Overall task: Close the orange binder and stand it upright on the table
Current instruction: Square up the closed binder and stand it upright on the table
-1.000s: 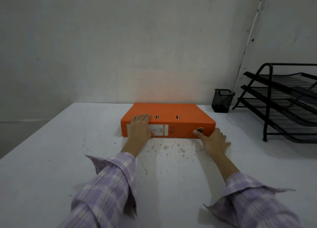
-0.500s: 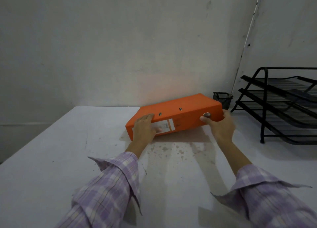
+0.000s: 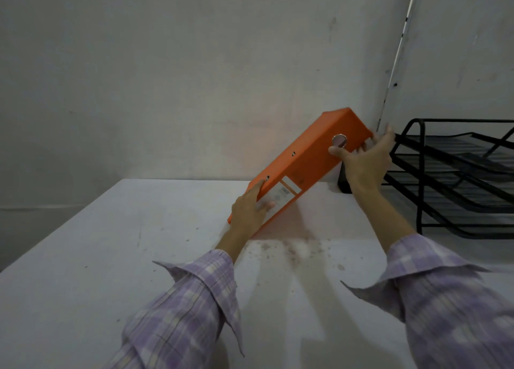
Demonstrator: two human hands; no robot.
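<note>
Since a second ago the orange binder (image 3: 303,165) has swung from lying flat to a steep slant, its right end lifted high while its left end stays low by the tabletop (image 3: 111,257).

Nearest to the camera are two checked sleeves, reaching forward over the stained patch of tabletop just in front of the binder. Beyond them, the left hand (image 3: 249,211) is the lower grip: its fingers are spread flat against the binder's spine at the low corner, over the white label, pressing rather than wrapped round anything. That corner looks to be on or just above the tabletop; the hand hides the contact. Farther on and higher, the right hand (image 3: 364,160) is the upper grip, clamped on the binder's raised end, thumb on the spine just below the metal finger ring and the other fingers hooked over the far edge.

The binder is shut, so closing is done; the step in hand is the tilt up to standing. It is roughly halfway there. The next move calls for the right hand to carry the top on over the low corner until the spine is vertical, while the left hand keeps that corner from sliding.

Behind the binder's raised end stands a black pen cup (image 3: 343,183), and to the binder's right a black wire tray rack (image 3: 456,174), close to the right hand, so the swing should stay clear of both.
</note>
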